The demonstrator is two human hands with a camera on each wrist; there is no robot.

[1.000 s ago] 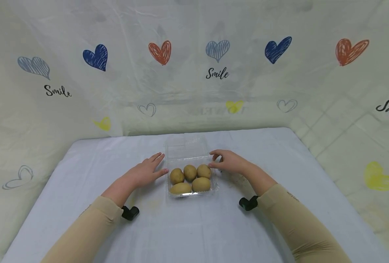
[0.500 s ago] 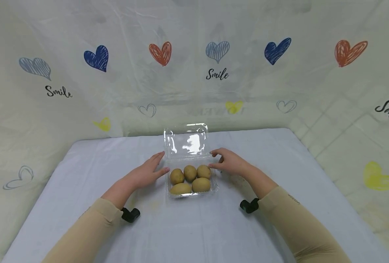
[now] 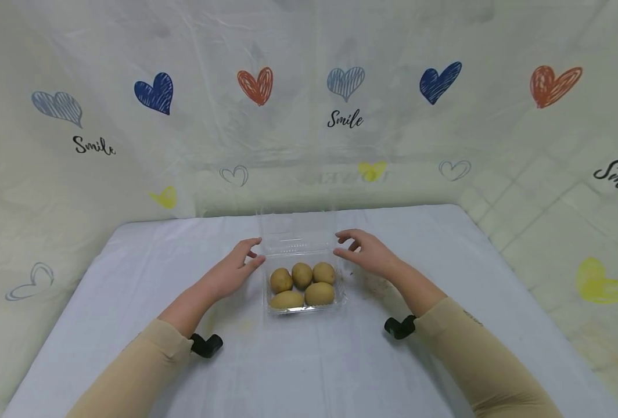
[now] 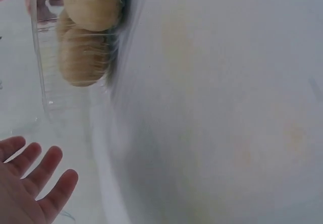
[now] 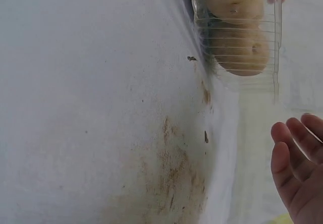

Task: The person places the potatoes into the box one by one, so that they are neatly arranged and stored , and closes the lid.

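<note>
A clear plastic clamshell box [image 3: 342, 299] sits mid-table with its lid [image 3: 298, 225] raised at the back. Several potatoes [image 3: 319, 294] fill its base in two rows. My left hand [image 3: 227, 274] is at the lid's left edge, thumb and fingers apart. On the other side my right hand [image 3: 370, 255] has its bent fingertips close to the lid's right edge. Both wrist views show relaxed, spread fingers, the left hand [image 4: 28, 188] and the right hand [image 5: 303, 176] with nothing visible in them. Potatoes [image 4: 83, 60] show through the ribbed side wall.
A white cloth [image 3: 304, 366] covers the table. Brown dirt marks [image 5: 174, 168] and small crumbs lie to the right of the box. Behind the table hangs a pale sheet [image 3: 298, 139] printed with hearts. A small black wrist camera [image 3: 207, 345] sits on each arm.
The lid has swung up from lying back and its glare is gone. Both hands have shifted slightly away from me, from beside the base to beside the lid. The potatoes stay put.
</note>
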